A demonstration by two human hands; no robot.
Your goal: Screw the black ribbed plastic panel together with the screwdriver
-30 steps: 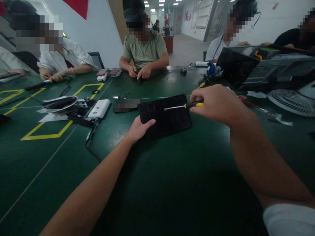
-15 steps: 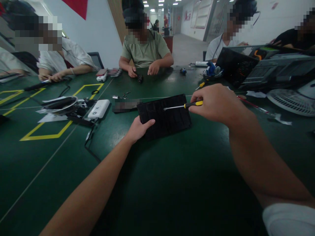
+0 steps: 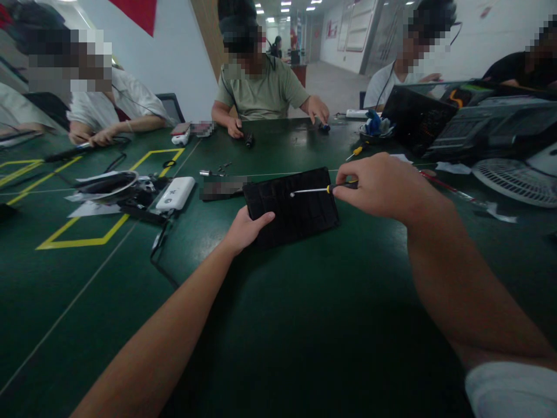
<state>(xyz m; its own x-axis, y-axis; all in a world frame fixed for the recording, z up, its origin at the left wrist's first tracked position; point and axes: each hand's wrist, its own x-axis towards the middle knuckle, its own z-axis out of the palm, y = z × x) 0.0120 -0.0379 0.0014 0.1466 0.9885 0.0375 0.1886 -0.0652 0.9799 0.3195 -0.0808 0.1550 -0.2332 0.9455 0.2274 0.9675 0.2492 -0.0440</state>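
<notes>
Black panel (image 3: 300,217): sitting between both hands, a flat rectangle showing a dark, ribbed face; whether its lower edge is touching the table, I cannot tell.
Left hand (image 3: 249,229): grasping the panel's left edge, its thumb lying across the face.
Right hand (image 3: 378,187): holding the screwdriver, fingers curling around the handle.
Screwdriver (image 3: 312,190): pointing leftward from the right hand over the panel, its slim metal shank shining, its handle showing black and yellow.
Bright spot (image 3: 292,195): gleaming small and round just beside the screwdriver's tip.
Yellow-handled tool (image 3: 357,151): lying just beyond the right hand.
White box (image 3: 175,194): resting left of the left hand, smooth and round-cornered.
Slatted white grille (image 3: 517,181): curving right of the right hand.
Green tabletop (image 3: 278,325): spreading smoothly below both hands.
</notes>
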